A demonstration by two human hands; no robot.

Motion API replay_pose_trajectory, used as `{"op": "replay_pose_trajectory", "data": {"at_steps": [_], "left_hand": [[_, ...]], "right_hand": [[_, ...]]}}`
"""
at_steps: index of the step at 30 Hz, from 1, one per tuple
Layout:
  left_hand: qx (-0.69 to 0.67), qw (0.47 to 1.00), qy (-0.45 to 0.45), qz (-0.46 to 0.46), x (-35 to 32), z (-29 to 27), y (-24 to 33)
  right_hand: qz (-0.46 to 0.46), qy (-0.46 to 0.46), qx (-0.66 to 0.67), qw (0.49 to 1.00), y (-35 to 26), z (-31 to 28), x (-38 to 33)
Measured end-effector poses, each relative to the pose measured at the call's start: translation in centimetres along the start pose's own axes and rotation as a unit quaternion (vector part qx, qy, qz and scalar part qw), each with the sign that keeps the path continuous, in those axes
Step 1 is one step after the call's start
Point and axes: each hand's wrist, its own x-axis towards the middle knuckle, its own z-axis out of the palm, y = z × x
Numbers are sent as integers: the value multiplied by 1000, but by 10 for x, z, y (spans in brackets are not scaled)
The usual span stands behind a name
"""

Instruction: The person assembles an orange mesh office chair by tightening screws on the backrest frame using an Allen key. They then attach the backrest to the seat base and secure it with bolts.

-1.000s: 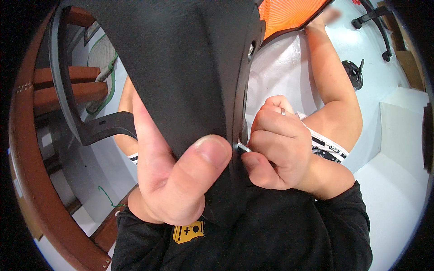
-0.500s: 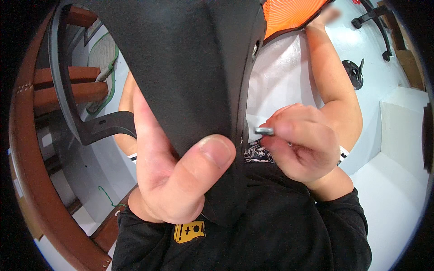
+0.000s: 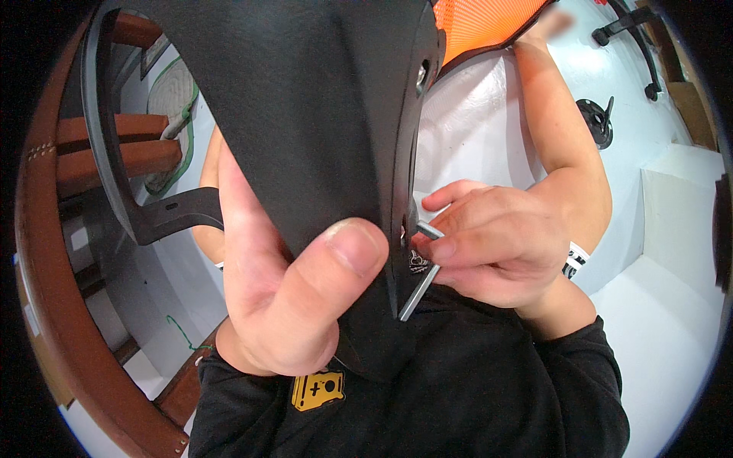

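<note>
My left hand [image 3: 298,305] grips a large black panel [image 3: 305,114], thumb pressed flat on its face; it looks stiff, smooth and bulky. My right hand [image 3: 496,244] pinches a thin, rigid metal hex key [image 3: 421,288] just beside the panel's edge.

The left hand [image 3: 294,298] grips a large black panel [image 3: 305,114], thumb pressed flat on its face. The right hand [image 3: 496,248] pinches a silver hex key [image 3: 420,278] at the panel's edge, its short end apparently seated in a small fastener there. An orange mesh piece [image 3: 477,23] shows above.
</note>
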Motion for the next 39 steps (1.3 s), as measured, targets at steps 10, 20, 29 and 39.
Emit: {"op": "replay_pose_trajectory", "data": {"at_steps": [10,20,29,39], "left_hand": [[-28,999,19,1,-1,5,3],[-45,999,-1,-1,-1,-1,-1],[-31,999,-1,8,-1,-2,-4],[-35,999,-1,-5,-2,-5,-2]], "right_hand": [[-22,-46,-129,990,-8,-7,-1],[-1,-10,-141,990,-9,1,-1],[6,-56,-200,978,-22,-3,8],[-31,-101,-319,942,-33,-6,11]]}}
